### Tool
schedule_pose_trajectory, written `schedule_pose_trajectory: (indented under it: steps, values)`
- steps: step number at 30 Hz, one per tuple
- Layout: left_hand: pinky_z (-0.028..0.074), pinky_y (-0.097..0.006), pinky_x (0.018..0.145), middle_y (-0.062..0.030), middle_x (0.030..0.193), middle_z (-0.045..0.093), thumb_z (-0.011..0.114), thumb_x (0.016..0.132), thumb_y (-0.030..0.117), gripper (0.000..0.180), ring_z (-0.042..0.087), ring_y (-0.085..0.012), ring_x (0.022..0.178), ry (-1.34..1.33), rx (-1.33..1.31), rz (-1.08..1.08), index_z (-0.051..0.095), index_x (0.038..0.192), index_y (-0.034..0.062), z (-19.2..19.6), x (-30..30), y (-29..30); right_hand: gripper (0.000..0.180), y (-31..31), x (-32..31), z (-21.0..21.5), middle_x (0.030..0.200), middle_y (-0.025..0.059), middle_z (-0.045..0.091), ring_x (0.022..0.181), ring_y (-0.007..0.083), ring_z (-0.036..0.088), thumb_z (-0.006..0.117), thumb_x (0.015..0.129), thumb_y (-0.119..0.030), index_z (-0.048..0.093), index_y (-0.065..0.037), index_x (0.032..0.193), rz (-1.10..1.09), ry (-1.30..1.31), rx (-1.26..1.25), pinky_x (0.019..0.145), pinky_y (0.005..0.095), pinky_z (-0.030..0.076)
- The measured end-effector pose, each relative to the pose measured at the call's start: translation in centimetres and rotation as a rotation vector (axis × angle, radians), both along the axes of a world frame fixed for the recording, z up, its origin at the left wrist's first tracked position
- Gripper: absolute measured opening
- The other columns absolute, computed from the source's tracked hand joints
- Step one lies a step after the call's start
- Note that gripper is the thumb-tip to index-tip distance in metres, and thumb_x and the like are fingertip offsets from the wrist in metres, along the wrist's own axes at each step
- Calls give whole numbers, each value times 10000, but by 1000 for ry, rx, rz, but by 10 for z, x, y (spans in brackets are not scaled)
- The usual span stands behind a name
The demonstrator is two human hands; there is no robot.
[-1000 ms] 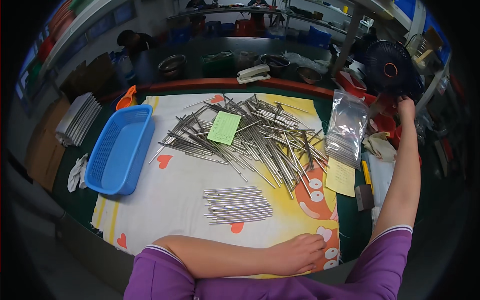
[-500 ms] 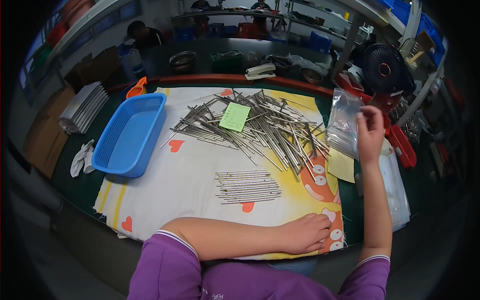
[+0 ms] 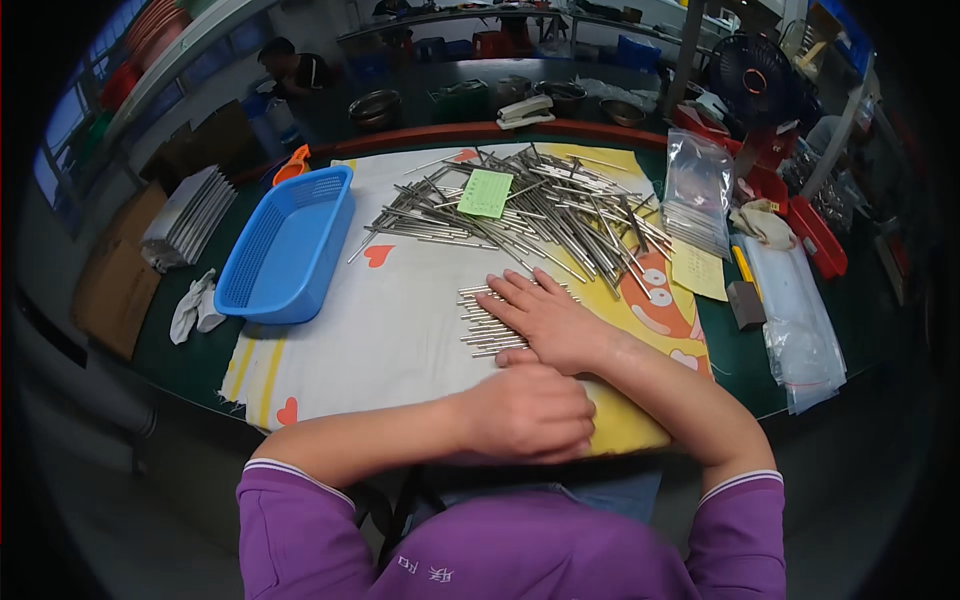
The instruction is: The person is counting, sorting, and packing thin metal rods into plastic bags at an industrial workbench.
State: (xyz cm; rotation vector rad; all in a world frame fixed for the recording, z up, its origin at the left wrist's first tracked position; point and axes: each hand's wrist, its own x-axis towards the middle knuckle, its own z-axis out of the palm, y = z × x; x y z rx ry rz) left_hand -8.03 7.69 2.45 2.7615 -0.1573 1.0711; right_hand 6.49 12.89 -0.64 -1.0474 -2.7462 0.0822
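My right hand [image 3: 550,318] lies open with fingers spread over the right part of a neat row of thin metal rods [image 3: 482,325] on the cloth. Closer to me, my left hand [image 3: 530,412] is curled in a loose fist, slightly smeared by motion. Whatever it may hold is hidden. Beyond both hands, a loose heap of metal rods [image 3: 565,215] lies crisscrossed, with a green paper slip [image 3: 486,193] on top.
A patterned cloth [image 3: 400,330] covers the table. At left stand a blue plastic basket [image 3: 285,250] and white gloves [image 3: 195,305]. On the right lie clear plastic bags [image 3: 697,185], a yellow paper [image 3: 698,268], a grey block [image 3: 745,303] and a red bin [image 3: 817,237].
My right hand has come from beside the plastic bags onto the row of rods. My left hand has shifted left and lifted from the cloth's near right corner. The view has tilted slightly.
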Motion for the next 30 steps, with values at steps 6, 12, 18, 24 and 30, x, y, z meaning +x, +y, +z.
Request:
schedule_pose_trajectory:
  steps: [6,12,18,24,30]
  values:
    - [339,-411,978,-215,1261,398,752,629,288,797,380,-356,1185,226,-439,815,355,1251,-14,-7,-59,51,772,-19,27,4,1422,175,240,1337,315,186,528,804,-482,248,-42,1373,-46,62,-61,1095,456,92]
    - [97,-498,1075,-315,1402,130,639,652,608,1132,80,-454,1322,610,-295,745,120,1342,-126,-36,-51,50,849,-25,35,7,1423,191,231,1346,311,157,493,787,-580,245,-13,1369,-166,-35,-34,1095,450,87]
    - [112,-454,1089,-317,1394,144,660,637,594,1164,104,-421,1328,538,-451,798,85,1337,-137,-31,-46,62,857,-13,25,5,1421,197,233,1346,317,154,473,788,-601,256,-5,1363,-174,15,-80,1094,447,90]
    - [113,-439,1095,-309,1386,172,713,607,533,1194,117,-398,1332,493,-532,761,34,1353,-106,-24,-42,61,836,0,26,-3,1423,196,228,1348,315,150,462,803,-585,247,-7,1368,-178,64,-47,1096,434,81]
    - [87,-439,1097,-300,1396,164,716,613,513,1147,99,-389,1339,571,-418,725,92,1355,-100,-27,-50,62,810,-3,30,4,1431,181,213,1344,326,154,539,789,-496,241,-15,1369,-293,54,-95,1095,440,85]
